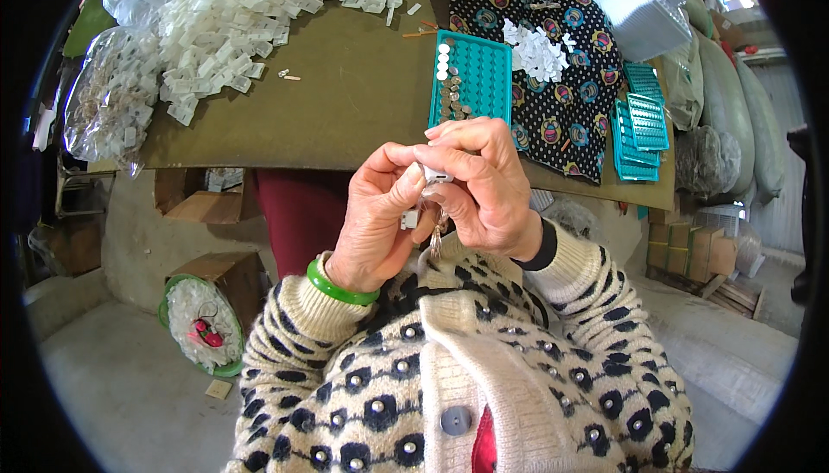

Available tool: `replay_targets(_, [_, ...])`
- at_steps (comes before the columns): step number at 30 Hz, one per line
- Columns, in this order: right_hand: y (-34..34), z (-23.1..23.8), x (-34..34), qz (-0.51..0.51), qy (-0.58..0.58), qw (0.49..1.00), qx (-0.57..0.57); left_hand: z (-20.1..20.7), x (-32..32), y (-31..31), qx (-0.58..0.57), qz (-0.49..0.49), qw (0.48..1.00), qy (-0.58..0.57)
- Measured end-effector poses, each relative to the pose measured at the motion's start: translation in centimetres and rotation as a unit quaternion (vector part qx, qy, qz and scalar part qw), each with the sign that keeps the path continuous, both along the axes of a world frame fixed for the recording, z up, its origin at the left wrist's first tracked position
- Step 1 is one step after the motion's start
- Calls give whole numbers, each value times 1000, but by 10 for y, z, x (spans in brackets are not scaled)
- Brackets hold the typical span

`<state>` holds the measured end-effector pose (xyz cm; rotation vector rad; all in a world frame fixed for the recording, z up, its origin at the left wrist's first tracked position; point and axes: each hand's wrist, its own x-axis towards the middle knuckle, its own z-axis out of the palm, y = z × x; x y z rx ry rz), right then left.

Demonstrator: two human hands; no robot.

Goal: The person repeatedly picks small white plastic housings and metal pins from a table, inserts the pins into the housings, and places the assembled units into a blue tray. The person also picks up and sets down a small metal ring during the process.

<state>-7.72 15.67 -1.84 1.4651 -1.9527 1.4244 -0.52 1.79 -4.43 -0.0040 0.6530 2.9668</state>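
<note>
Close in front of my chest, my left hand [380, 214] and my right hand [490, 186] meet at the fingertips. Both pinch a small white plastic part [436, 176] between thumb and fingers. A second small white piece [409, 218] shows by the left palm; whether it is joined to the first is hidden. Thin coppery strands [437, 240] dangle below the fingers. Just beyond the hands lies a teal ridged tray [492, 85], holding white discs [443, 60] and dull metallic round pieces [450, 97] along its left side.
Translucent plastic pieces [233, 20] heap at the table's far left, beside a clear bag [108, 97]. Small white parts [535, 52] lie on a patterned black cloth [579, 119]. Teal trays [639, 141] stack at the right edge. A green-rimmed basin [186, 318] stands lower left.
</note>
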Motion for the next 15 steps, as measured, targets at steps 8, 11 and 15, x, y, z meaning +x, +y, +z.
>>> replay_targets(8, [-9, -18, 3, -58, 84, 992, -70, -7, 4, 5, 16, -31, 998, -53])
replay_targets(11, [-10, -20, 4, -75, 83, 991, -72, -9, 2, 8, -2, -27, 998, -51])
replay_targets(15, [-7, -13, 6, -81, 58, 995, 3, -5, 3, 1, -35, -14, 992, -121])
